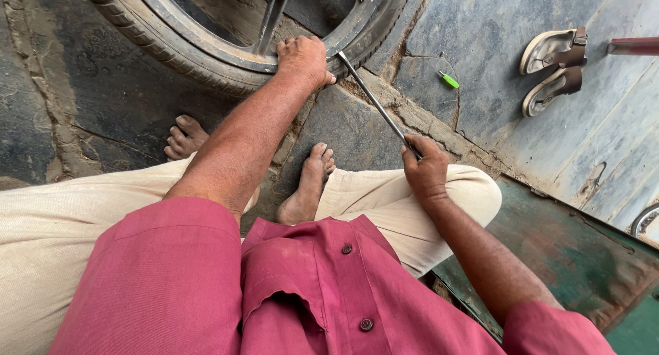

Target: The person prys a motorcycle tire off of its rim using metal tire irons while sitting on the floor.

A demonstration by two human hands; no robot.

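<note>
- Left hand (302, 58) at twelve o'clock of the frame, pressed palm-down on the edge of a tyre (171, 49), fingers curled over the metal rim (226, 53); clamped on the tyre's edge.
- Right hand (425, 171) at about three o'clock from the frame's middle, fist closed tight around the lower end of a long thin metal lever (374, 101).
- Lever slanted up toward eleven o'clock from that fist, its far tip wedged at the tyre's edge just beside the left hand's fingers.
- Tyre lying flat on the cracked stone floor (82, 108) across the top of the frame, spokes showing inside the rim.
- Two bare feet (310, 183) on the stone just below the tyre, between pale trouser legs (62, 224); dark red shirt (309, 293) at six o'clock.
- Small green object (449, 79) on the floor at one o'clock from the lever, apart from it.
- Pair of sandals (555, 70) at two o'clock, well apart from both hands.
</note>
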